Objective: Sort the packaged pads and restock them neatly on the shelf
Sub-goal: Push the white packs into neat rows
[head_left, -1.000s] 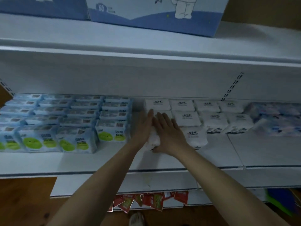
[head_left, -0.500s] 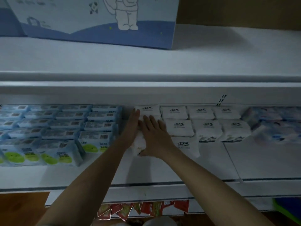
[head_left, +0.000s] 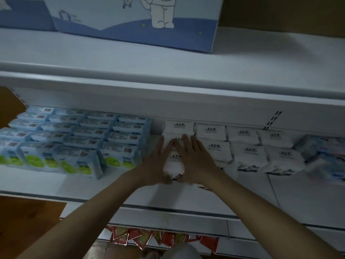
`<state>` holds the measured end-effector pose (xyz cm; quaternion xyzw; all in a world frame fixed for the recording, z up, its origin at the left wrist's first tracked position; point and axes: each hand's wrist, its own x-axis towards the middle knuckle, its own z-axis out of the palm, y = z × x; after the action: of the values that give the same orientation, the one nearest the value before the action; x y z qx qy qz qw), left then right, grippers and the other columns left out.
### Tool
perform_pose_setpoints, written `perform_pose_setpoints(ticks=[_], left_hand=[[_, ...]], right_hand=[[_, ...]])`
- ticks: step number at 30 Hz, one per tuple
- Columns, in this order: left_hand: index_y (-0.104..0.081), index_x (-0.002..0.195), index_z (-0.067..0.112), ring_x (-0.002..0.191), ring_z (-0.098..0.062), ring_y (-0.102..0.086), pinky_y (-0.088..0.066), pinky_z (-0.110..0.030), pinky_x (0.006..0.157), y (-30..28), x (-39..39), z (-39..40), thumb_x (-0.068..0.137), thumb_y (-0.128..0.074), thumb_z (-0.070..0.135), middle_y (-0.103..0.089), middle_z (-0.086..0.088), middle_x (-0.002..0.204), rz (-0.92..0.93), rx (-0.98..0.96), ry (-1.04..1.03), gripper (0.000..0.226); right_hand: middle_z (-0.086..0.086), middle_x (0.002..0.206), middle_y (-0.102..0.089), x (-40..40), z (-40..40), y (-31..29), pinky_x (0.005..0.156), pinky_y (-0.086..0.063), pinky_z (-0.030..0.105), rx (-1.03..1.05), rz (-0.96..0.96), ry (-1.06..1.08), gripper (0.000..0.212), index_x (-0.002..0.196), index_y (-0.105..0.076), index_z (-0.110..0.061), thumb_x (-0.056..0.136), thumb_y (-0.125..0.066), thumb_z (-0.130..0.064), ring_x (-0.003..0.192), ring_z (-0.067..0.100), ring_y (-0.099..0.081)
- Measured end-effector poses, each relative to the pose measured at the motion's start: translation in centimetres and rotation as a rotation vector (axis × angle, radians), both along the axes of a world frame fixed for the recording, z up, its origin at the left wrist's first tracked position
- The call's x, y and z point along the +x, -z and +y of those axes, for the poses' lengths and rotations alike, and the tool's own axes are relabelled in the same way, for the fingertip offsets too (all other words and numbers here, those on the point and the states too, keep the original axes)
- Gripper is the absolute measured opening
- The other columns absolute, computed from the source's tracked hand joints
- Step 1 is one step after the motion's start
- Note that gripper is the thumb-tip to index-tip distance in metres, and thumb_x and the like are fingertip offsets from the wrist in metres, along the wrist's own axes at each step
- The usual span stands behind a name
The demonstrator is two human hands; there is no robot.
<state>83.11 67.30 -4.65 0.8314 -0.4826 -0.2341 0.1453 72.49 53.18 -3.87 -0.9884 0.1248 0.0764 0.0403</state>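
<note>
Both hands, left hand (head_left: 155,164) and right hand (head_left: 195,161), flat with fingers straight, have pushed the white pack (head_left: 173,161) deeper along the shelf (head_left: 56,186); column nearly squared.

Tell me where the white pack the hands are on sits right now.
In the head view, the white pack sits mid-shelf at the front of the leftmost white column, between the left hand and right hand, right of the blue-green packs.

Glossy plastic-wrapped white packs (head_left: 211,130) on a smooth, matt white shelf (head_left: 308,199).
</note>
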Motion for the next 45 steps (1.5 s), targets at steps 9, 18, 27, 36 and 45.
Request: perform_pose_setpoints(ticks=[9, 18, 27, 36, 45], left_hand=[[0.024, 0.149, 0.026, 0.15, -0.023, 0.006, -0.016, -0.043, 0.121, 0.9, 1.0, -0.4, 0.071, -0.083, 0.043, 0.03, -0.006, 0.158, -0.164, 0.005, -0.029, 0.133], [0.023, 0.151, 0.027, 0.144, -0.02, 0.032, 0.007, -0.047, 0.12, -1.7, -1.2, -1.0, 0.066, -0.068, 0.075, 0.037, -0.001, 0.155, -0.276, 0.013, 0.089, 0.134], [0.018, 0.153, 0.017, 0.148, -0.023, 0.019, 0.006, -0.058, 0.117, -0.4, -3.9, -5.6, 0.061, -0.055, 0.089, 0.019, -0.007, 0.162, -0.441, 0.044, 0.29, 0.137], [0.027, 0.149, 0.025, 0.147, -0.021, 0.025, 0.006, -0.059, 0.116, 0.1, -2.5, -5.6, 0.061, -0.036, 0.096, 0.025, -0.004, 0.16, -0.442, 0.024, 0.247, 0.13], [0.015, 0.153, 0.026, 0.147, -0.021, 0.024, 0.007, -0.06, 0.116, 0.9, -2.6, -6.1, 0.062, -0.035, 0.096, 0.025, 0.005, 0.16, -0.438, 0.009, 0.238, 0.126]], right_hand=[[0.017, 0.161, 0.019, 1.0, 0.9, 0.6, 0.122, 0.003, 0.048, 0.031, -0.008, 0.038, 0.125, 0.154, 0.017, -0.022, 0.074, -0.065, -0.071, 0.148, 0.04, 0.013], [-0.006, 0.159, 0.029, -6.0, -2.9, -3.5, 0.123, 0.005, 0.038, 0.171, -0.005, -0.006, 0.127, 0.152, 0.019, -0.034, 0.067, -0.064, -0.08, 0.147, 0.013, 0.025], [0.002, 0.163, 0.016, -8.3, -5.3, 0.6, 0.124, -0.001, 0.042, 0.033, -0.05, -0.078, 0.128, 0.15, 0.018, -0.029, 0.069, -0.074, -0.065, 0.15, 0.02, 0.015], [0.006, 0.163, 0.016, -7.9, -6.9, 1.2, 0.122, 0.01, 0.045, -0.084, -0.111, -0.057, 0.133, 0.156, 0.007, -0.019, 0.063, -0.066, -0.079, 0.148, 0.023, 0.022], [-0.02, 0.158, 0.016, -7.0, -8.5, -1.5, 0.123, 0.005, 0.034, 0.37, 0.032, -0.043, 0.115, 0.155, 0.002, -0.038, 0.068, -0.06, -0.079, 0.144, 0.0, 0.017]])
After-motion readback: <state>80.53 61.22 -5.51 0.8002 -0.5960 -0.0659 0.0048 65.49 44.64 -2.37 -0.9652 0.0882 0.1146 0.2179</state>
